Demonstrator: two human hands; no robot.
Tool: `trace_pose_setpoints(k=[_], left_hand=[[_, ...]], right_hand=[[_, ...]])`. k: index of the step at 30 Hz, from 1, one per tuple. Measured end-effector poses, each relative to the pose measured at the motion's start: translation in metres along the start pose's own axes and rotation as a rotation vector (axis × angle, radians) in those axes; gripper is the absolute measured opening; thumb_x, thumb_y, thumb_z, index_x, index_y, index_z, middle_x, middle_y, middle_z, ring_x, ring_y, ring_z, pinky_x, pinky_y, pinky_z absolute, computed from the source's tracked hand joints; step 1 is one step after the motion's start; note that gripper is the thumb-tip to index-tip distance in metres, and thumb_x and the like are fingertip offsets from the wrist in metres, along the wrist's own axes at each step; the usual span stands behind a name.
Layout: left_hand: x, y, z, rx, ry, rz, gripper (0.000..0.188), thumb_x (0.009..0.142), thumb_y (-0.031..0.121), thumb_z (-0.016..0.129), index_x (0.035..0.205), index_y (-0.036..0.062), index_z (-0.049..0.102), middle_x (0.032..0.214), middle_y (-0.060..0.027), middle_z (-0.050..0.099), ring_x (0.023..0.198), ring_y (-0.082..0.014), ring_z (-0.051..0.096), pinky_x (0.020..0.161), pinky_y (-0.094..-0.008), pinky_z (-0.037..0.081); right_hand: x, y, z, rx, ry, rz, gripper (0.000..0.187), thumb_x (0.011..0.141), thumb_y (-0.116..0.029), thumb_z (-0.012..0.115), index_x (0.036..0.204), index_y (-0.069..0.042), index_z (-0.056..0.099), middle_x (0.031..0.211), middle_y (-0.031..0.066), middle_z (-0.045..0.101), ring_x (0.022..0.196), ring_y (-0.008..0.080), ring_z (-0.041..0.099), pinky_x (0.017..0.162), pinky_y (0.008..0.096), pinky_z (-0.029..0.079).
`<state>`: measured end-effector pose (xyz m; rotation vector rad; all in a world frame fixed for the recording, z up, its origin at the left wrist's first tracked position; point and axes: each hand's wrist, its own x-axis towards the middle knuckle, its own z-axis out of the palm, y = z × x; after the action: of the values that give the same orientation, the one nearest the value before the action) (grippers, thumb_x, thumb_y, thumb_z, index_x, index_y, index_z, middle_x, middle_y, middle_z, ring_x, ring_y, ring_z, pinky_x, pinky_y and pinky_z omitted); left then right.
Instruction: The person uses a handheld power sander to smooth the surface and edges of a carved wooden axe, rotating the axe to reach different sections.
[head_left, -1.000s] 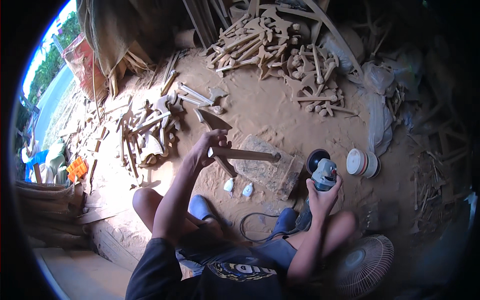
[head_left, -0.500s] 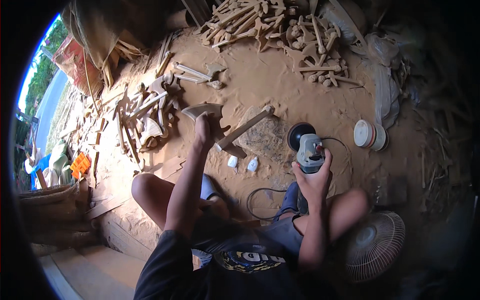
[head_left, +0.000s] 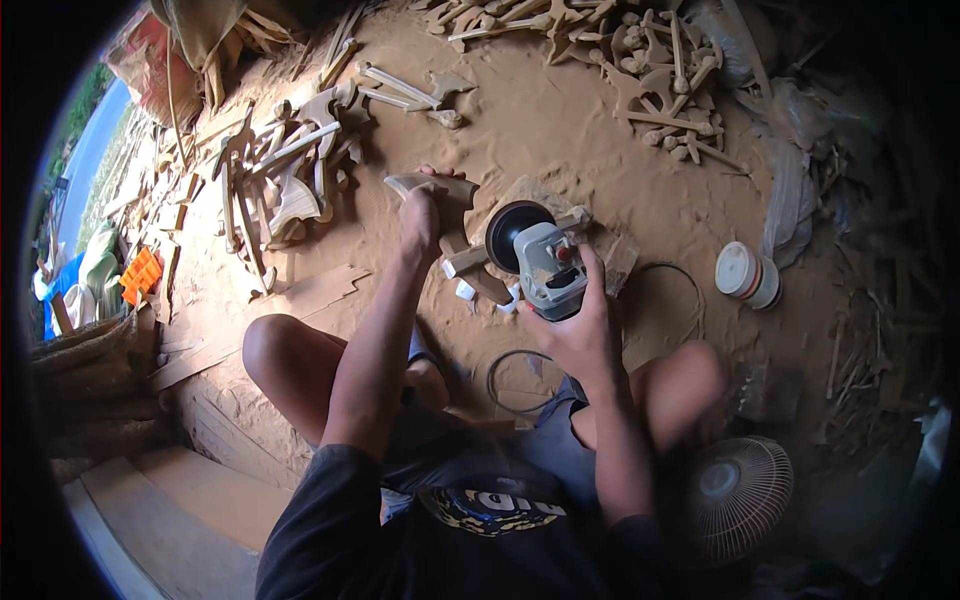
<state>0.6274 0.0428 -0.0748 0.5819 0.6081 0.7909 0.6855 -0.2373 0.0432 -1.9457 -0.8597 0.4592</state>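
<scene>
My left hand (head_left: 420, 218) is closed round a wooden axe (head_left: 456, 193), whose curved blade shows past my fingers. Its pale handle (head_left: 463, 262) slants to the right and is partly covered. In my right hand (head_left: 582, 342) I grip a grey angle grinder (head_left: 548, 275). The grinder's round dark disc (head_left: 507, 235) lies over the axe handle; I cannot tell whether they touch. A rough stone (head_left: 535, 190) shows partly behind the tool. Two small white pieces, one of them a white packet (head_left: 465, 290), lie just below the handle.
More wooden axe pieces lie in a left heap (head_left: 290, 190) and a far right heap (head_left: 670, 90). White tubs (head_left: 737, 268) stand at right, near a dark cable (head_left: 690, 290). A round fan (head_left: 745, 498) is beside my right knee. An orange crate (head_left: 140, 275) sits far left.
My right hand has brought the grinder left and upward, from beside the stone to over the axe handle. The axe has shifted slightly, still in my left hand. The whole view has also shifted.
</scene>
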Motion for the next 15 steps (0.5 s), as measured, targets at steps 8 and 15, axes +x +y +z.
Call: trace_pose_setpoints(k=[8, 15], left_hand=[[-0.002, -0.001, 0.0, -0.088, 0.134, -0.039, 0.041, 0.08, -0.01, 0.044, 0.116, 0.0115, 0.046, 0.113, -0.0175, 0.063, 0.108, -0.0373, 0.067, 0.095, -0.0545, 0.059], [0.0, -0.003, 0.002, -0.056, 0.159, -0.038, 0.044, 0.08, -0.011, 0.044, 0.117, 0.0134, 0.043, 0.113, -0.0173, 0.062, 0.109, -0.0388, 0.066, 0.094, -0.0596, 0.058]], right_hand=[[0.008, -0.008, 0.019, -0.029, -0.042, -0.076, 0.086, 0.079, -0.016, 0.088, 0.149, 0.001, 0.042, 0.122, 0.0239, 0.07, 0.11, 0.0333, 0.073, 0.094, 0.0441, 0.058], [0.011, -0.023, 0.021, -0.073, -0.061, -0.09, 0.085, 0.077, -0.018, 0.089, 0.147, 0.0, 0.046, 0.121, 0.0237, 0.07, 0.108, 0.0355, 0.074, 0.092, 0.0451, 0.058]])
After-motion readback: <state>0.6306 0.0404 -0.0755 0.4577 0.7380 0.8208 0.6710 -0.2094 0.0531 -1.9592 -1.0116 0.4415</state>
